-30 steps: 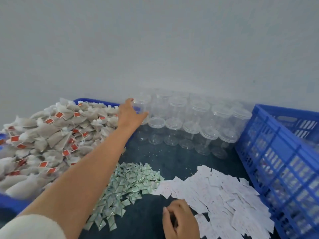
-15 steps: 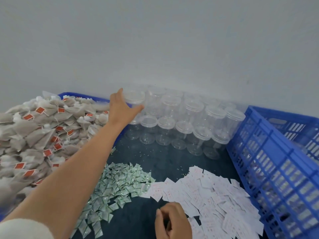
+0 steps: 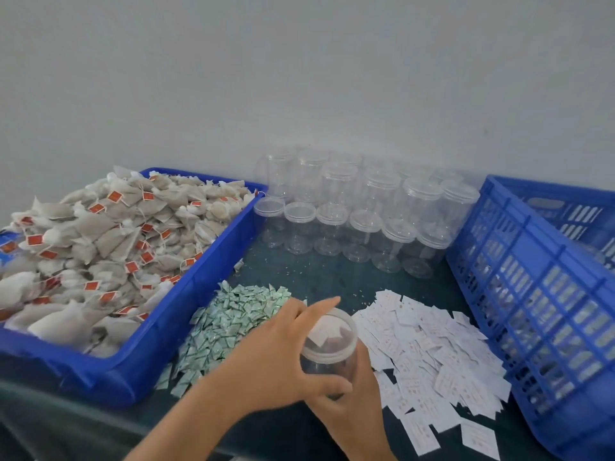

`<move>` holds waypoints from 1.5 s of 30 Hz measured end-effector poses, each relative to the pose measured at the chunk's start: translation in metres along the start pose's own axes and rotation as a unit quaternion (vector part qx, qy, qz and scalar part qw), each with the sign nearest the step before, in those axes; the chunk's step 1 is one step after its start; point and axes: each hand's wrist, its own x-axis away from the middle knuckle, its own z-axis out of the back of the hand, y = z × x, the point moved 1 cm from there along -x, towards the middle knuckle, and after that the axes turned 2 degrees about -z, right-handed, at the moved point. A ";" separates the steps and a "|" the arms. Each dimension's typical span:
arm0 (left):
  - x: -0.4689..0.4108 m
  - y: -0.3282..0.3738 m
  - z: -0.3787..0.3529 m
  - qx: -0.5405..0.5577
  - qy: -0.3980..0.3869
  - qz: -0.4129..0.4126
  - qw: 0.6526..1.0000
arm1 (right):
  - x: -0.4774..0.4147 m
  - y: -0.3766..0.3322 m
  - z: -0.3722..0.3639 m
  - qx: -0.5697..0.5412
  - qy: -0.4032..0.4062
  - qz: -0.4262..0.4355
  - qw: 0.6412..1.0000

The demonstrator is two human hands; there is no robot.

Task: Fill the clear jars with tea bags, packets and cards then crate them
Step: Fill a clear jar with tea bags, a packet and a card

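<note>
A clear jar (image 3: 327, 352) with its lid on is held low over the dark table, between the packets and the cards. My left hand (image 3: 276, 357) grips it from the left, thumb across its front and forefinger stretched over the lid. My right hand (image 3: 356, 407) wraps round the jar's lower right side from below. A white card seems to show through the jar's top. Tea bags (image 3: 100, 244) with red tags are heaped in a blue tray (image 3: 186, 314) on the left. Small green packets (image 3: 233, 321) and white cards (image 3: 429, 354) lie in loose piles.
Several empty lidded clear jars (image 3: 359, 214) stand in rows against the grey wall at the back. A blue slatted crate (image 3: 532, 294) fills the right side, tilted toward the cards. The table's front edge runs just below my wrists.
My left hand lifted a jar from the back rows and brought it down to the front. My right hand, curled by the cards before, now holds that jar too.
</note>
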 end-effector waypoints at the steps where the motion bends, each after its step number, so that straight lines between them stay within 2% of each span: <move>1: -0.002 -0.001 0.010 -0.039 -0.013 -0.032 0.999 | 0.001 -0.001 0.000 -0.005 -0.013 0.011 1.000; 5: -0.009 0.004 0.031 -0.156 -0.044 -0.173 0.972 | 0.003 -0.010 -0.001 0.018 -0.034 0.052 0.998; 8: -0.001 0.010 0.023 -0.190 0.004 -0.172 0.967 | 0.006 -0.013 -0.001 0.060 -0.037 0.070 0.995; 11: 0.005 0.014 0.009 -0.210 0.053 -0.073 0.973 | 0.006 -0.007 -0.003 0.099 -0.052 0.061 0.992; 15: 0.005 0.010 -0.001 -0.174 0.077 0.138 0.972 | 0.003 -0.001 -0.012 0.221 0.012 0.107 0.969; 18: 0.005 0.007 0.005 -0.080 0.086 0.198 0.973 | 0.001 0.000 -0.017 0.276 0.065 0.189 0.940; 20: 0.006 -0.001 0.018 -0.036 0.101 0.222 0.969 | 0.001 0.002 -0.014 0.288 0.099 0.200 0.931; 22: 0.005 -0.019 0.035 -0.012 0.136 0.258 0.956 | 0.002 0.000 -0.004 0.217 0.156 0.126 0.955; 23: 0.004 -0.030 0.043 0.044 0.143 0.290 0.945 | 0.003 -0.002 0.001 0.151 0.177 0.075 0.970; 25: 0.005 -0.046 0.044 0.259 0.138 0.341 0.893 | 0.004 -0.001 0.008 0.033 0.191 0.027 0.981; 26: 0.007 -0.050 0.037 0.321 0.122 0.335 0.878 | 0.004 0.000 0.009 -0.001 0.193 0.025 0.981; 28: 0.008 -0.057 0.014 0.306 0.107 0.292 0.900 | 0.004 0.000 0.009 -0.037 0.184 0.022 0.982; 32: 0.000 -0.065 -0.040 0.169 0.123 0.247 0.946 | 0.007 0.002 0.008 -0.026 0.134 0.019 0.990; 35: -0.004 -0.061 -0.070 0.001 0.103 0.188 0.977 | 0.008 0.001 0.007 0.013 0.099 0.015 0.995; 38: -0.003 -0.056 -0.082 -0.092 0.118 0.159 0.976 | 0.008 -0.004 0.006 0.054 0.085 0.015 0.995; 41: -0.004 -0.046 -0.063 -0.067 0.167 0.144 0.973 | 0.009 -0.009 0.005 0.061 0.084 0.015 0.995; 45: -0.002 -0.046 0.011 -0.038 0.282 0.131 0.950 | 0.010 -0.010 0.006 0.047 0.085 0.006 0.995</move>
